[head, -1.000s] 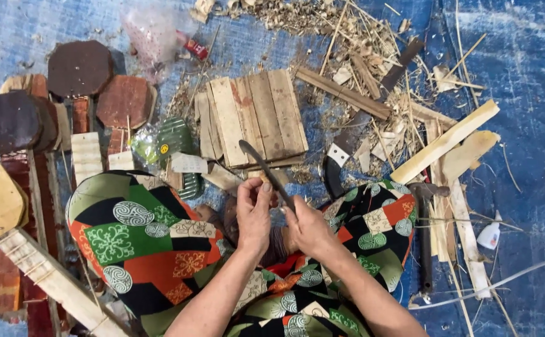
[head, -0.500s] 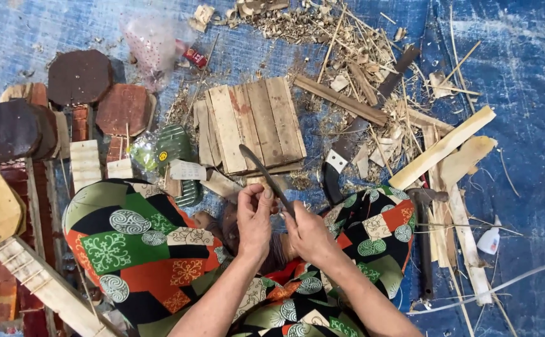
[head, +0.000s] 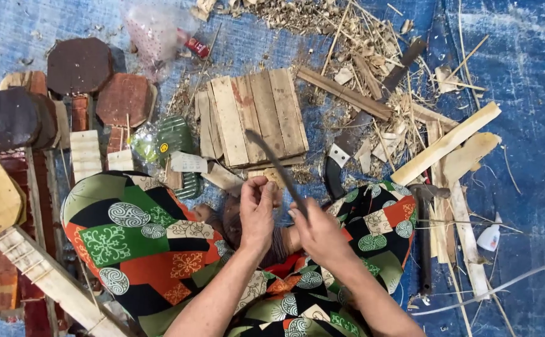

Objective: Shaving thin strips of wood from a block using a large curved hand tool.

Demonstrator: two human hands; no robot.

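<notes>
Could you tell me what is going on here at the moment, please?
A person sits on a blue tarp in patterned clothing, working with wood. The right hand holds a long dark blade that points up and away from them, while the left hand pinches a small piece of wood beside it. Just ahead lies a small slatted wooden board, with shavings and sticks beyond, and dark octagonal blocks to the left.

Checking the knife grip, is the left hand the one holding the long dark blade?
No, the right hand grips the blade; the left hand pinches a small wood piece.

Green packet (head: 174, 136) beside white bottle (head: 490, 237)
</notes>
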